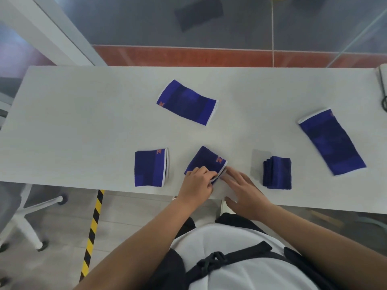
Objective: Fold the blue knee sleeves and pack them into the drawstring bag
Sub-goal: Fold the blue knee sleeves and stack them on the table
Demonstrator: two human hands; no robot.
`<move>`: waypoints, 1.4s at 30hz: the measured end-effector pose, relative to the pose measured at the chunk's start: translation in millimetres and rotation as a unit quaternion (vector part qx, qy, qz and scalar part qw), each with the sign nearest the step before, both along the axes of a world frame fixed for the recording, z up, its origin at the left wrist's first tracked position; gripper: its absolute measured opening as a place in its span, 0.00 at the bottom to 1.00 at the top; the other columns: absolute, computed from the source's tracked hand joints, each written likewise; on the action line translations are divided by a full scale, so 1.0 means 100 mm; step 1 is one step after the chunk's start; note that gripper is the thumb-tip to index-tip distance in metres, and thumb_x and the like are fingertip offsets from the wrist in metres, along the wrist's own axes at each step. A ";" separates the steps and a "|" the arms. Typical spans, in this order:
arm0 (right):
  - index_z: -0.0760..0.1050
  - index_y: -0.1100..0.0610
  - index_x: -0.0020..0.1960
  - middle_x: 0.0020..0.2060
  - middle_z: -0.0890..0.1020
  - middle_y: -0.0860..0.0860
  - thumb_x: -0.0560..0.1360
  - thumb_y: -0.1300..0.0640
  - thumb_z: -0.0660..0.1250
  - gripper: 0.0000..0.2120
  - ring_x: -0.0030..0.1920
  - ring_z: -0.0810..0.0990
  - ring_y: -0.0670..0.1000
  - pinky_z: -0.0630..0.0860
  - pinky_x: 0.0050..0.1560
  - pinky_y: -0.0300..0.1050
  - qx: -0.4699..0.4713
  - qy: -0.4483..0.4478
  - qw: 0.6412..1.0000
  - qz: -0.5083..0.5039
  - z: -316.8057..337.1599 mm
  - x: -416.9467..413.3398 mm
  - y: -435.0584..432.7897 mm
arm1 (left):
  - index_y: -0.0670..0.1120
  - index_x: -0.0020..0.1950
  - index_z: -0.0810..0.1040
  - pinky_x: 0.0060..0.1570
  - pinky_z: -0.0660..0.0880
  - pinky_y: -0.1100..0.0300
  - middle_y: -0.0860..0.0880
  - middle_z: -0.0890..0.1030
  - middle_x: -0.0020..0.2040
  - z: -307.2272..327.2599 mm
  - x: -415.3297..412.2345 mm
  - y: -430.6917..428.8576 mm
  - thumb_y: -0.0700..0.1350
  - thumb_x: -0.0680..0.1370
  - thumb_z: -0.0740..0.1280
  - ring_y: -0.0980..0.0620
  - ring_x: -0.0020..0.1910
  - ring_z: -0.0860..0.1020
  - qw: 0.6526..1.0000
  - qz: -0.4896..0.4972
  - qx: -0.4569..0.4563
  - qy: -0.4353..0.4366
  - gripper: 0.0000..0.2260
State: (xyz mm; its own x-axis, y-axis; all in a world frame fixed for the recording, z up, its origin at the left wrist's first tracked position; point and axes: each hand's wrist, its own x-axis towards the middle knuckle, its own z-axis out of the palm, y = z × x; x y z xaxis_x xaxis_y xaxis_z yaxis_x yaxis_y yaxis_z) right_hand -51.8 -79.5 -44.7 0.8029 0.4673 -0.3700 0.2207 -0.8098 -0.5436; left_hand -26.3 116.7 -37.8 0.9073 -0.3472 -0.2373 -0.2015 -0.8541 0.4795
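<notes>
A folded blue knee sleeve (206, 160) with a white hem lies near the table's front edge. My left hand (196, 185) pinches its near hem corner. My right hand (245, 191) lies flat beside that hem, fingertips touching it. Another folded sleeve (149, 169) rests to the left. A stack of folded sleeves (277, 172) sits to the right. Two unfolded sleeves lie flat: one at the table's middle (187, 102), one at the far right (330, 143). At the right edge a pale item with a black cord (384, 86) may be the drawstring bag.
The white table (83, 122) spans the view, its front edge just under my wrists. A white office chair base (31, 216) stands at lower left beside yellow-black floor tape (94, 227). A glass wall rises behind the table.
</notes>
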 end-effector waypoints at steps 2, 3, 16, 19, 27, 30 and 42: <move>0.58 0.50 0.79 0.80 0.55 0.51 0.75 0.52 0.64 0.34 0.75 0.52 0.51 0.49 0.75 0.42 0.002 -0.002 1.000 0.000 0.02 0.02 0.00 | 0.47 0.64 0.79 0.55 0.70 0.51 0.47 0.80 0.54 -0.01 0.01 0.02 0.40 0.76 0.66 0.46 0.52 0.77 1.000 -0.005 0.000 0.011 0.16; 0.59 0.50 0.78 0.79 0.54 0.51 0.75 0.52 0.64 0.33 0.75 0.54 0.53 0.52 0.75 0.43 0.002 0.001 1.000 -0.002 0.02 0.02 -0.01 | 0.48 0.64 0.79 0.56 0.70 0.51 0.47 0.80 0.54 -0.01 0.01 0.02 0.40 0.76 0.66 0.46 0.53 0.77 1.000 -0.007 -0.001 0.015 0.16; 0.53 0.52 0.81 0.81 0.54 0.48 0.76 0.51 0.60 0.35 0.81 0.44 0.53 0.40 0.78 0.52 -0.075 -0.040 0.996 0.018 -0.03 0.03 -0.04 | 0.44 0.68 0.77 0.65 0.74 0.47 0.45 0.78 0.65 -0.02 0.22 0.09 0.47 0.80 0.56 0.45 0.64 0.74 0.996 -0.005 -0.013 -0.085 0.19; 0.51 0.52 0.81 0.81 0.52 0.47 0.76 0.52 0.60 0.36 0.80 0.39 0.51 0.36 0.76 0.55 -0.121 -0.059 0.991 0.021 -0.04 -0.02 0.00 | 0.45 0.81 0.50 0.79 0.49 0.48 0.45 0.48 0.82 -0.08 0.26 0.06 0.58 0.79 0.41 0.45 0.81 0.46 0.990 -0.082 0.113 0.031 0.32; 0.41 0.50 0.82 0.81 0.42 0.46 0.80 0.53 0.56 0.36 0.79 0.35 0.53 0.33 0.76 0.61 -0.184 -0.025 0.983 0.020 0.04 -0.05 0.08 | 0.48 0.79 0.31 0.76 0.33 0.47 0.48 0.28 0.78 -0.33 0.27 0.16 0.62 0.82 0.41 0.48 0.77 0.29 0.975 -0.138 0.164 0.056 0.32; 0.42 0.51 0.82 0.82 0.44 0.47 0.79 0.53 0.57 0.36 0.81 0.40 0.53 0.34 0.75 0.60 -0.186 -0.017 0.982 0.008 0.06 -0.06 0.12 | 0.49 0.77 0.28 0.76 0.32 0.47 0.49 0.27 0.78 -0.32 0.33 0.16 0.63 0.82 0.40 0.49 0.76 0.27 0.971 -0.162 0.165 0.067 0.32; 0.53 0.52 0.80 0.80 0.56 0.47 0.79 0.51 0.57 0.31 0.80 0.52 0.54 0.47 0.77 0.61 -0.218 0.030 0.975 -0.012 0.33 0.12 0.34 | 0.54 0.76 0.56 0.54 0.76 0.52 0.45 0.67 0.71 0.09 0.43 0.25 0.40 0.75 0.70 0.43 0.64 0.72 0.977 0.136 0.027 0.160 0.35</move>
